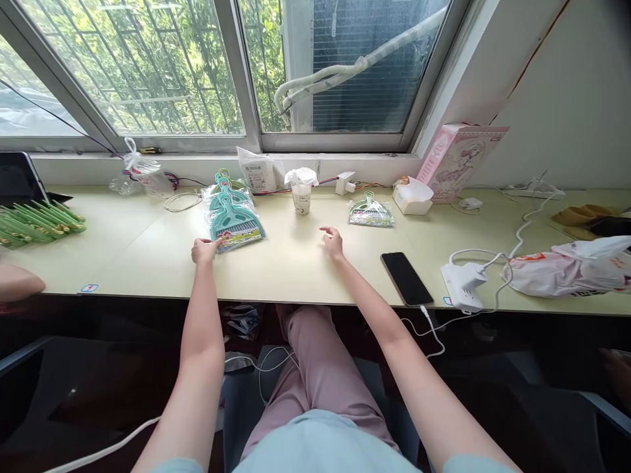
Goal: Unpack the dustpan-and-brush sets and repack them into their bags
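A stack of mini dustpan and brush sets (239, 220), teal ones on top in clear plastic wrap, lies left of centre on the long table. My left hand (203, 251) pinches the near left corner of the top set's wrapping. Over the bare tabletop at the centre is my right hand (334, 243), holding nothing, with its index finger stretched out to the left and the other fingers partly curled. Another wrapped dustpan and brush set (371, 211), green and white, lies beyond it to the right. A lidded cup (302, 192) stands between the two.
Right of my arm lie a phone (407, 278), a power strip (462, 286) with white cables and a plastic bag (572, 266). A tissue pack (413, 196) and pink box (461, 161) stand behind. Green bundles (39, 225), a tablet (22, 179) and another person's arm (20, 284) are left.
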{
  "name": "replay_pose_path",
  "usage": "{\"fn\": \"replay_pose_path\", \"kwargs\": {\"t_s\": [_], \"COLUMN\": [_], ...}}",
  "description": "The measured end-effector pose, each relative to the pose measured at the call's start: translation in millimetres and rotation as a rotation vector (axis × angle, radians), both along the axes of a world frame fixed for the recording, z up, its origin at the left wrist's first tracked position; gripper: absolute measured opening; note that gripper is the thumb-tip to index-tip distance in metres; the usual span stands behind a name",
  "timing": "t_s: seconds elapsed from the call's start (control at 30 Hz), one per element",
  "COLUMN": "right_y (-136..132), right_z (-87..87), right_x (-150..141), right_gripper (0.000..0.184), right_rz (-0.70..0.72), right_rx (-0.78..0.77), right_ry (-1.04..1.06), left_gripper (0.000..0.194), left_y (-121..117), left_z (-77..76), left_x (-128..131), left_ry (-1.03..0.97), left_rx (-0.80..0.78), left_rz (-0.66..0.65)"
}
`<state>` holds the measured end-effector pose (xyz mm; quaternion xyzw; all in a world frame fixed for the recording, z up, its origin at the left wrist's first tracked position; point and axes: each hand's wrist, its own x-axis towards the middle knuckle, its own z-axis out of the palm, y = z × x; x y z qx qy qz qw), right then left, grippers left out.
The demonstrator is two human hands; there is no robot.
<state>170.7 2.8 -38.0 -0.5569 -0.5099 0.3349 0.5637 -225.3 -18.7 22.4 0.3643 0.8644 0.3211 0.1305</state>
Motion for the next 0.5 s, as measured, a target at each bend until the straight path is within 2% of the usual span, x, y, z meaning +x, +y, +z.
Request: {"fn": "replay_pose_path", "kwargs": {"t_s": [0.13, 0.23, 0.3, 0.4, 0.5], "right_y": [-1, -4, -6, -11, -19], "right_z": [-0.1, 1.1, 2.9, 9.0, 18.8], "right_x": [-2, -6, -9, -11, -11], "right_gripper": [0.031, 0.032, 0.032, 0.03, 0.029], "right_rz": [0.085, 0.124, 0.151, 0.167, 0.099], "right_rx": [0.017, 0.013, 0.014, 0.023, 0.133], "right_ry": [0.021, 0.001, -0.031, -0.056, -0.069], "left_gripper": [0.034, 0.021, 0.02, 0.023, 0.024], "left_y": [-12, -33, -48, -62, -56], "left_z": [17.4, 28.4, 33.7, 36.4, 27.5], "left_x": [3, 19, 30, 46, 69], "left_ry": [0.081, 0.173, 0.221, 0.187, -0.01], "left_rx": [-0.034, -0.032, -0.018, 0.11, 0.293], "left_rz": [-0.001, -0.022, -0.049, -0.094, -0.143]}}
